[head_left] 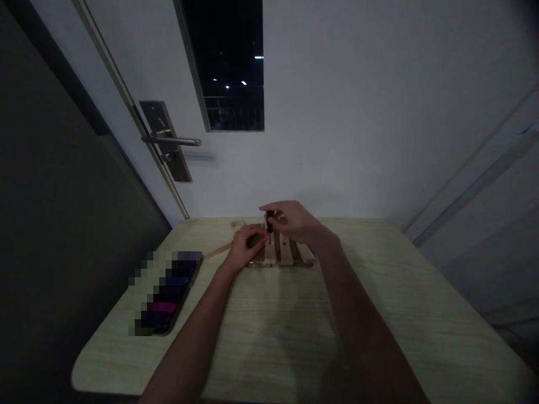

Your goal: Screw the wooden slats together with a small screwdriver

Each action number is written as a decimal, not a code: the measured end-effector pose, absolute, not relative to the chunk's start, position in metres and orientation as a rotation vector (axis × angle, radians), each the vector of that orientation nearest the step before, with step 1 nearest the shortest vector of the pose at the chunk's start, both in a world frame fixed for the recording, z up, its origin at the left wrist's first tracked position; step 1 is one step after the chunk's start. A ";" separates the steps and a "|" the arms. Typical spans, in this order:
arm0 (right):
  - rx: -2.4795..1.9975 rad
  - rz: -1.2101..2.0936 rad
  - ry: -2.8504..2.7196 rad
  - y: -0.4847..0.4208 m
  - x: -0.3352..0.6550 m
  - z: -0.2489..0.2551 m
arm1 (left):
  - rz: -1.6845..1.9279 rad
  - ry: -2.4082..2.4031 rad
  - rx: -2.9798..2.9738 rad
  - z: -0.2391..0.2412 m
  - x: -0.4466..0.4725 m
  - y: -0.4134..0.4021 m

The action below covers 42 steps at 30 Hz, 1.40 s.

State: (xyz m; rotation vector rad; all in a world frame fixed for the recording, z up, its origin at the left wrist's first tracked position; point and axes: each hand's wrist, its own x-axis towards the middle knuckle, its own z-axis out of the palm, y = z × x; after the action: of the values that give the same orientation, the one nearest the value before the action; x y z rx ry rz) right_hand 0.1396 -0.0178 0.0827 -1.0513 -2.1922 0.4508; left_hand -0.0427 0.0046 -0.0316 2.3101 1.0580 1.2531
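Note:
A small slatted wooden piece [290, 253] lies at the far middle of the pale wooden table [295, 325]. My left hand [246, 246] rests on its left end, fingers curled down over the wood. My right hand [292, 220] hovers just above it, fingers pinched round a short dark tool [270, 220] held upright, its tip pointing down at the slats. What kind of tool it is stays unclear in the dim light.
A phone [170, 294] with a blurred screen lies at the table's left side. A thin wooden strip [219, 249] lies left of the slatted piece. Behind the table stands a white door with a metal handle [170, 140] and a dark window [227, 62].

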 end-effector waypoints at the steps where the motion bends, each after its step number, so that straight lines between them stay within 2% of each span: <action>1: -1.045 0.458 -2.176 -0.018 0.140 0.083 | 1.257 1.059 2.310 -0.031 -0.042 0.004; 9: -1.056 0.393 -2.134 -0.016 0.137 0.085 | 1.267 1.062 2.280 -0.029 -0.041 0.002; 26: -0.994 0.536 -2.131 -0.020 0.137 0.087 | 1.290 1.067 2.288 -0.034 -0.043 0.005; 32: -1.003 0.402 -2.119 -0.016 0.136 0.086 | 1.284 1.064 2.289 -0.034 -0.042 0.005; 42: -1.032 0.503 -2.080 -0.013 0.134 0.079 | 1.286 1.053 2.258 -0.030 -0.041 0.004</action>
State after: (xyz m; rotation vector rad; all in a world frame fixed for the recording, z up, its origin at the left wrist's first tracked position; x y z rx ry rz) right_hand 0.1338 -0.0126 0.0789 -1.0318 -2.0805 0.5032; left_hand -0.0414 0.0036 -0.0304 2.2583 1.0526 1.2864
